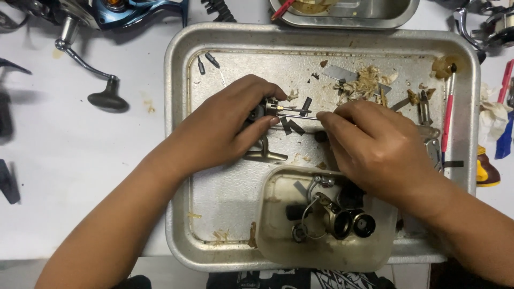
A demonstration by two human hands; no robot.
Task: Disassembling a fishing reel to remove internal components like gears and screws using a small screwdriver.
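Fingers of the left hand pinch a small dark metal reel part — its thin steel shaft runs across to the right hand, gripping its tip. Below both sits a cloudy plastic tub inside the dented aluminium tray.

head cam, close, looks straight down on tray.
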